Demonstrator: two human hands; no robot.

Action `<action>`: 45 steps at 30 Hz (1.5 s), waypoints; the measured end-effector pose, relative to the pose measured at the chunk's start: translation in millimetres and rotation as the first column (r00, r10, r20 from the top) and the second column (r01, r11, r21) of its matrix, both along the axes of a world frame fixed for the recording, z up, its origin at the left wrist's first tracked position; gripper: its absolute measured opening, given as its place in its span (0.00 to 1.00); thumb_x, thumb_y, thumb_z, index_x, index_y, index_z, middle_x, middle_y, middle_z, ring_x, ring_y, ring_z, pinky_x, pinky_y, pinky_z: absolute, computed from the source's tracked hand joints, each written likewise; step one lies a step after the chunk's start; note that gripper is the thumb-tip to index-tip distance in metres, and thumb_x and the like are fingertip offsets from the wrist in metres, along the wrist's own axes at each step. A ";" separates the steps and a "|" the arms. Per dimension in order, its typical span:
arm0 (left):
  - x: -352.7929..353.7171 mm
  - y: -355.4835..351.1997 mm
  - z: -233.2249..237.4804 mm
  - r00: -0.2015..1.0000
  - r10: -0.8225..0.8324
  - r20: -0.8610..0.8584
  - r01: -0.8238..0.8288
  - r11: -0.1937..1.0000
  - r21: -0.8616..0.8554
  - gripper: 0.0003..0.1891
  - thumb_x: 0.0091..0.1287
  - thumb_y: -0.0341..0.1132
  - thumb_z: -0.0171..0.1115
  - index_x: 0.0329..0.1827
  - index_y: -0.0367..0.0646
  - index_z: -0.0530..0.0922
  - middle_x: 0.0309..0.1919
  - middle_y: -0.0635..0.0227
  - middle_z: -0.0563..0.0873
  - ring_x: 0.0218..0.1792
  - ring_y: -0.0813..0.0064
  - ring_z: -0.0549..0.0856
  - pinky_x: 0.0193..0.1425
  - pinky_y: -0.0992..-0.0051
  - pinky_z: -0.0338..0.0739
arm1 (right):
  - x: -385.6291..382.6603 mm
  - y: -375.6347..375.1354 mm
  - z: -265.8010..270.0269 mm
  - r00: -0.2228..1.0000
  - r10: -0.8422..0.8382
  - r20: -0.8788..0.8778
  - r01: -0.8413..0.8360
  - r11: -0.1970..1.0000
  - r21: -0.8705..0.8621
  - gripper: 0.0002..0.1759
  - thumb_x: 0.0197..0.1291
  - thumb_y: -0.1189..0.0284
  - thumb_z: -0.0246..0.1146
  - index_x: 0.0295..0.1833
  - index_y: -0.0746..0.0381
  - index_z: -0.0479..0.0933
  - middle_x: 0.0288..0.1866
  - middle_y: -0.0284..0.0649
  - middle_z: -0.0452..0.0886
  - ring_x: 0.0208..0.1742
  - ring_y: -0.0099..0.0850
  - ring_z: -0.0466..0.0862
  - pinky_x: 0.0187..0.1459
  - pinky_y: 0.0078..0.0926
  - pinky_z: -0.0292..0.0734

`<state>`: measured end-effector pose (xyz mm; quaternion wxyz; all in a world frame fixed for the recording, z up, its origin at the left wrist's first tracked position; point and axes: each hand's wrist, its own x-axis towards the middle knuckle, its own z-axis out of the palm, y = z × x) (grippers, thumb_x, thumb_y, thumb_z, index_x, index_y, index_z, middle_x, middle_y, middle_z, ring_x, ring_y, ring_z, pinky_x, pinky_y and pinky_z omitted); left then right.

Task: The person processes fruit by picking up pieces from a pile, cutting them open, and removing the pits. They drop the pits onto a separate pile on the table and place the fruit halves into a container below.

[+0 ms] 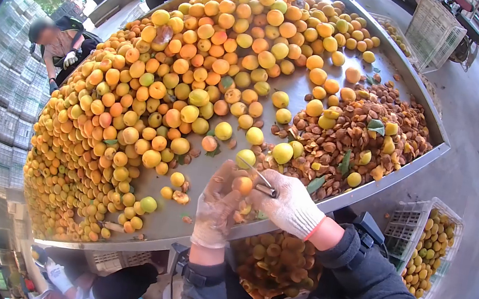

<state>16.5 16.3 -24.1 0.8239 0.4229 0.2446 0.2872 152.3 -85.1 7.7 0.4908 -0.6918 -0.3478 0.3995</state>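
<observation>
Grey metal tabletop (299, 87), heaped with apricots (226, 20), fills the frame's centre. At lower centre, a gloved right hand (292, 204) grips a slim blade (257, 172), its long axis slanting to upper left; the gloved left hand (216, 202) holds one orange apricot (242, 185) between the hands, just below the blade.

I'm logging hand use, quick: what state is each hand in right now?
Left hand: fingers curled, apparently holding an orange fruit.
Right hand: closed on a thin metal tool.
</observation>
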 end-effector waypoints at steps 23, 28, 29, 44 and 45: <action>-15.5 24.1 -2.2 0.982 0.044 0.182 -0.009 0.982 -0.190 0.26 0.58 0.25 0.70 0.60 0.38 0.74 0.50 0.56 0.82 0.47 0.65 0.86 0.56 0.68 0.82 | -10.0 12.7 -2.3 0.984 0.093 0.151 -0.103 0.993 0.058 0.13 0.57 0.69 0.62 0.48 0.62 0.78 0.37 0.53 0.82 0.42 0.51 0.83 0.42 0.39 0.78; -16.8 26.5 -11.1 0.974 0.040 0.223 0.028 0.955 -0.296 0.27 0.58 0.27 0.71 0.62 0.35 0.72 0.49 0.56 0.82 0.48 0.66 0.85 0.59 0.69 0.80 | -14.2 12.0 -2.4 0.965 0.112 0.236 -0.125 0.991 0.039 0.13 0.55 0.72 0.62 0.46 0.63 0.78 0.33 0.52 0.81 0.37 0.49 0.83 0.39 0.36 0.77; -15.9 26.0 -12.3 0.973 0.050 0.225 0.018 0.957 -0.290 0.26 0.59 0.27 0.70 0.60 0.36 0.73 0.49 0.56 0.83 0.48 0.66 0.85 0.59 0.68 0.80 | -15.0 12.4 -1.7 0.965 0.113 0.238 -0.126 0.991 0.040 0.13 0.55 0.72 0.62 0.46 0.63 0.78 0.33 0.52 0.81 0.37 0.49 0.83 0.39 0.36 0.77; -9.1 12.0 6.6 0.983 0.165 -0.079 -0.172 0.981 -0.091 0.22 0.57 0.21 0.69 0.57 0.32 0.77 0.43 0.61 0.86 0.41 0.75 0.85 0.47 0.78 0.82 | -25.7 15.9 6.1 0.938 0.181 0.296 -0.166 0.983 -0.074 0.15 0.56 0.68 0.61 0.50 0.58 0.78 0.33 0.50 0.83 0.38 0.50 0.83 0.39 0.43 0.77; -8.8 11.4 6.0 0.979 0.180 -0.100 -0.187 0.980 -0.064 0.22 0.56 0.20 0.69 0.56 0.32 0.78 0.43 0.61 0.86 0.41 0.75 0.85 0.46 0.78 0.82 | -26.0 15.7 4.2 0.930 0.167 0.328 -0.156 0.986 -0.059 0.15 0.56 0.69 0.61 0.50 0.58 0.78 0.34 0.50 0.83 0.38 0.50 0.83 0.39 0.43 0.78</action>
